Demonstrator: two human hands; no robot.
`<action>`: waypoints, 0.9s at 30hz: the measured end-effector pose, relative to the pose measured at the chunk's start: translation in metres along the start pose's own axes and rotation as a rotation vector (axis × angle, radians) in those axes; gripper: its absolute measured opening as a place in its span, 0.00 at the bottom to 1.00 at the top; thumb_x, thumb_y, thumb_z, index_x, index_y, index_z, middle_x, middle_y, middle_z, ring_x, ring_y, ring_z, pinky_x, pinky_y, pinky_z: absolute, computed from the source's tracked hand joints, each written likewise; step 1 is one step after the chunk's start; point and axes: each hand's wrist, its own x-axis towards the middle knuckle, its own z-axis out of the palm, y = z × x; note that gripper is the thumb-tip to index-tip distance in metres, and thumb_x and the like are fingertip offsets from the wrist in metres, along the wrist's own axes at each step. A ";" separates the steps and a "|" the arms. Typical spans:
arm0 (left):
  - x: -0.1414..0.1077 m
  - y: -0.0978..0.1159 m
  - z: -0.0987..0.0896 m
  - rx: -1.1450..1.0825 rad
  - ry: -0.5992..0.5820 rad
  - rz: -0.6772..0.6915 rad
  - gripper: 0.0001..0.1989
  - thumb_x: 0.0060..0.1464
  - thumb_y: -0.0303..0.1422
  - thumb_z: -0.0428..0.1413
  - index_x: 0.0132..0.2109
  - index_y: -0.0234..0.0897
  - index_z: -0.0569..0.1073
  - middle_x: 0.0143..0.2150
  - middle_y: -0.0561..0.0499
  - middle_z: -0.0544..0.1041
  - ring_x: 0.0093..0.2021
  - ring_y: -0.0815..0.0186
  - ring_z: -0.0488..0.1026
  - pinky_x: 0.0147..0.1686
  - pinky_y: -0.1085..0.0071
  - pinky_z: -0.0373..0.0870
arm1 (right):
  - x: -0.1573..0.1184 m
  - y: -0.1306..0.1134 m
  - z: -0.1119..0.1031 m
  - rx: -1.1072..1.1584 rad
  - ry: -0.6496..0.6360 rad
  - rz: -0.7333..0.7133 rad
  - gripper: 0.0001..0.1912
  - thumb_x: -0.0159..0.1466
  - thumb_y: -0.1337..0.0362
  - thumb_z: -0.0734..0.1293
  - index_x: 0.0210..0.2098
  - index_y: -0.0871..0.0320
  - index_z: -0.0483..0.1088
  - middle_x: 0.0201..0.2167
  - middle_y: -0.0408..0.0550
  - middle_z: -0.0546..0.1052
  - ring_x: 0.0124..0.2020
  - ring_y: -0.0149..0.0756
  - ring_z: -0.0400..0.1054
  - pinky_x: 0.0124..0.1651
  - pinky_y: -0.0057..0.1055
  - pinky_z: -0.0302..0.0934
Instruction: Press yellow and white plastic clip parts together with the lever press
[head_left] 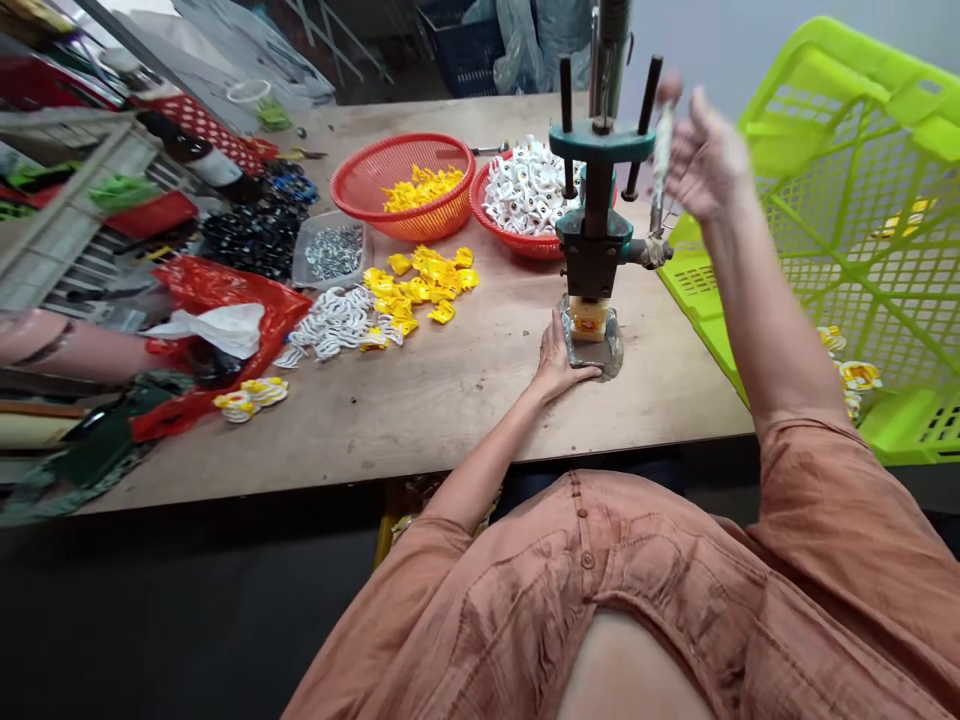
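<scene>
A green-and-black hand press stands on the wooden table in front of me. Under its ram, on the foil-wrapped base, sits a pale block with a small yellow-and-orange piece in it. My left hand rests against the base, thumb stretched along the front edge and fingers along the left side. Beside the press's lever, my right hand is raised with its fingers apart and slightly curved, somewhat blurred. Its fingertips are at the lever; whether they touch it is unclear.
Behind the press are a red basket of white parts and another red basket with yellow pieces. Loose yellow pieces, white curved parts and a clear tub of screws lie left. A lime-green crate tilts at right.
</scene>
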 end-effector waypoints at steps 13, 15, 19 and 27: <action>-0.003 0.003 0.007 0.123 0.098 0.019 0.70 0.31 0.44 0.82 0.77 0.41 0.56 0.68 0.34 0.64 0.71 0.34 0.61 0.75 0.37 0.54 | -0.195 0.183 -0.013 -0.797 -0.370 -0.683 0.23 0.66 0.50 0.77 0.19 0.50 0.71 0.21 0.42 0.67 0.48 0.51 0.80 0.78 0.81 0.46; -0.003 0.004 0.007 0.140 0.082 0.012 0.70 0.33 0.45 0.82 0.77 0.39 0.55 0.68 0.33 0.65 0.70 0.34 0.62 0.75 0.36 0.54 | -0.190 0.196 -0.020 -0.850 -0.415 -0.728 0.22 0.65 0.48 0.78 0.21 0.49 0.73 0.25 0.43 0.71 0.53 0.54 0.79 0.80 0.81 0.39; -0.005 0.010 0.008 0.189 0.076 -0.027 0.70 0.35 0.47 0.81 0.78 0.37 0.52 0.69 0.31 0.63 0.72 0.33 0.60 0.76 0.37 0.52 | -0.190 0.204 -0.024 -0.914 -0.248 -0.914 0.24 0.70 0.47 0.73 0.22 0.50 0.72 0.26 0.43 0.72 0.52 0.49 0.78 0.80 0.77 0.41; -0.011 0.030 0.015 0.275 0.069 -0.172 0.71 0.34 0.49 0.80 0.78 0.37 0.52 0.71 0.32 0.62 0.75 0.31 0.56 0.78 0.37 0.45 | -0.162 0.088 0.001 -0.625 -0.153 -1.117 0.35 0.76 0.42 0.64 0.20 0.56 0.59 0.20 0.37 0.64 0.29 0.29 0.72 0.77 0.61 0.57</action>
